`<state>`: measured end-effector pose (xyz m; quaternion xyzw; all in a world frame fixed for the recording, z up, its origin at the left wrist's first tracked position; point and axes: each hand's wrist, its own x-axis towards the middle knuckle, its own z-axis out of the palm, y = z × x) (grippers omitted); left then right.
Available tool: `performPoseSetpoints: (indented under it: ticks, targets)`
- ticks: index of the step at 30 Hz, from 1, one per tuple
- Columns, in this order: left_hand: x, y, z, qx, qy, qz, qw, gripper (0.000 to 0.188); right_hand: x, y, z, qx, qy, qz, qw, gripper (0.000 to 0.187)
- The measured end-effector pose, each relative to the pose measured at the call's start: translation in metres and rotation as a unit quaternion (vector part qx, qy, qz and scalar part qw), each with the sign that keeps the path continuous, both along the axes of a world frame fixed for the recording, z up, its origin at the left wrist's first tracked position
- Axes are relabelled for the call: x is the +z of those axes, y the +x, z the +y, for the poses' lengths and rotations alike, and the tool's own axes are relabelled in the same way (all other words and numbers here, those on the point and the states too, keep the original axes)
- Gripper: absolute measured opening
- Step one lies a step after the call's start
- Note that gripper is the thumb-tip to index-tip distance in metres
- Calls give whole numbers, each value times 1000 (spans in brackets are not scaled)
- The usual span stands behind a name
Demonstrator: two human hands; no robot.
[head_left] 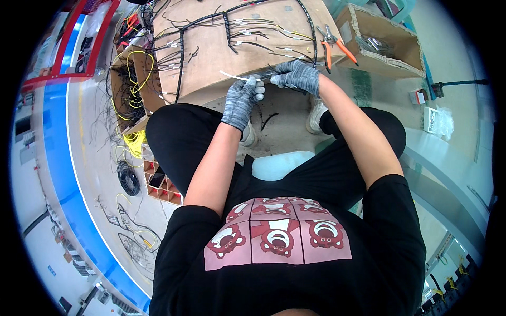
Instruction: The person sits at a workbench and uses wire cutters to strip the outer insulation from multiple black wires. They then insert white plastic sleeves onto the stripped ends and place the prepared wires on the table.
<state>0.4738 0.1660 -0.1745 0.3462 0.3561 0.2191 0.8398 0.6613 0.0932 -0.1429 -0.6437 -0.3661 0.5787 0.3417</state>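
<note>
Seated low beside the board, the person leans over a wooden worktop [211, 52] with a black wire harness [229, 31] spread across it in branches, white sleeves dotted along the leads. The left hand [241, 100], in a grey knit glove, is closed around a thin white tube [232, 77], which sticks out leftward from the fist, just off the near edge of the board. The right hand [298, 75], gloved the same, is clamped shut on a dark bundle of wires [270, 77] at the front edge, right next to the left hand; the two nearly touch. It looks like the sleeving step: the tube is being fed over the wire end, though I can't tell whether the wire has gone inside, since the gloves hide the join.

The next move, I'd judge, calls for a steady pinch on the wire with the right hand while the left slides the tube along, keeping both in line so the soft tube doesn't buckle.

Orange-handled cutters [333, 46] lie on the board's far right corner, within reach of the right hand. A cardboard box [387, 45] of small parts sits beyond them, and loose yellow wires [134, 139] spill out at the left, on the floor side
</note>
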Motion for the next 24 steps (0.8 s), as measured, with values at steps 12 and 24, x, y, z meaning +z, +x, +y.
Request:
performPoseSetpoints:
  ticks: [12,24]
  targets:
    - [4,0,2,-8,20,41,999,24,1,-1,1,50,1,-8,999,20]
    - [2,0,6,-40,134,137,981,20,-11,-3,0,89,84,-166,978,26]
